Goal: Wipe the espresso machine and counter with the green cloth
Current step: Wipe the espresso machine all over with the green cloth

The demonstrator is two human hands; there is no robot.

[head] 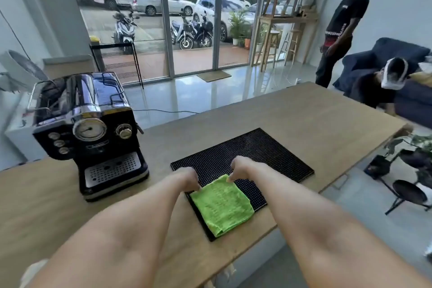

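Note:
A folded green cloth (222, 204) lies on the near end of a black rubber bar mat (252, 149) on the wooden counter (304, 119). My left hand (187, 177) pinches the cloth's far left corner. My right hand (240, 167) pinches its far right corner. Both sets of fingers curl down onto the cloth's far edge. The black and chrome espresso machine (91, 128) stands on the counter to the left, apart from both hands, its drip tray facing me.
The counter's right edge drops to the floor, where a potted plant (409, 156) and a black stand sit. A person stands at the far right, and another sits on a dark sofa (411, 100). Glass doors lie beyond.

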